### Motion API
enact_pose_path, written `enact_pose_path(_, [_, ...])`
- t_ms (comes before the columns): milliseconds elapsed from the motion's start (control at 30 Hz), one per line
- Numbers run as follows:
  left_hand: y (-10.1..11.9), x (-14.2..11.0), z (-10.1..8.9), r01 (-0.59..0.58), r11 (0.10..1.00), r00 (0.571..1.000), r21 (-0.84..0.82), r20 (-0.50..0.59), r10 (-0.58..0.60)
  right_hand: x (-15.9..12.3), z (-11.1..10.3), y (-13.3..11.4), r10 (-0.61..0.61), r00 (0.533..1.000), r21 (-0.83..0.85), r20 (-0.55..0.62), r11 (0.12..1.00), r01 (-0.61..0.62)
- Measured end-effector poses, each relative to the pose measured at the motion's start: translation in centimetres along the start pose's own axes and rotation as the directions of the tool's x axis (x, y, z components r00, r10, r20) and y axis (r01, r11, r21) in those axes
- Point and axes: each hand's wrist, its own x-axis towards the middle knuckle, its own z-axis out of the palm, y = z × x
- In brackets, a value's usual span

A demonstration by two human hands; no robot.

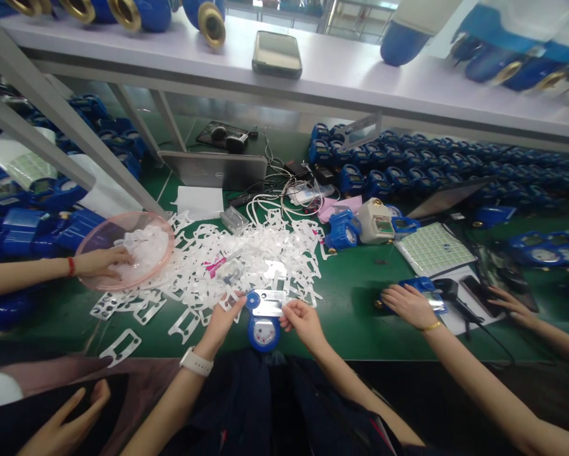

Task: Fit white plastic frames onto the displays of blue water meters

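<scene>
In front of me on the green table sits a blue water meter (264,335) with a round dial. A silver printed faceplate (269,304) lies across its upper part, beside a small blue round piece at the left. My right hand (306,324) is closed, thumb and finger pinching the faceplate's right edge. Level with it on the other side, my left hand (225,320) is closed on a white cut-out plate (229,297), its fingertips close to the meter's left side. A big heap of similar white cut-out plates (250,253) spreads just beyond both hands.
At left, another person's hand (106,263) reaches into a pink basin (94,234). To the right, a co-worker's hand (410,304) rests on another blue meter (426,288), near a barcode scanner (457,297). A laptop (215,170) and cables lie behind; a shelf (341,69) spans above.
</scene>
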Motion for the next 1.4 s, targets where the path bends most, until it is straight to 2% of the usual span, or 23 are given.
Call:
enact_pose_path(400, [0.2, -0.6, 1.0, -0.027, 0.998, 0.998, -0.056, 0.054, 0.03, 0.0, 0.4, -0.1, 0.042, 0.999, -0.035, -0.023, 0.998, -0.043])
enact_pose_path(667, [0.4, -1.2, 1.6, -0.054, 0.996, 0.998, -0.075, 0.017, 0.056, -0.4, 0.6, -0.6, 0.012, 1.0, -0.035, -0.026, 0.999, -0.013])
enact_pose_path(800, [0.6, -1.2, 1.6, -0.064, 0.993, 0.998, -0.095, 0.01, 0.065, -0.1, 0.6, -0.5, 0.03, 0.999, -0.04, -0.034, 0.999, -0.031])
enact_pose_path(1100, [0.9, -1.3, 1.2, -0.021, 0.998, 0.997, -0.063, 0.071, 0.025, 0.6, 0.6, 0.3, 0.069, 0.997, -0.034, -0.034, 0.997, -0.07])
enact_pose_path(1233, [0.2, -1.4, 1.4, -0.043, 0.995, 0.995, -0.085, 0.082, 0.05, 0.9, 0.5, 0.8, 0.096, 0.995, -0.022, -0.039, 0.995, -0.097])
enact_pose_path(1400, [-2.1, -1.2, 1.4, -0.076, 0.997, 0.996, -0.018, 0.045, 0.077, 1.0, 0.6, 0.7, 0.113, 0.992, -0.004, -0.05, 0.994, -0.113])
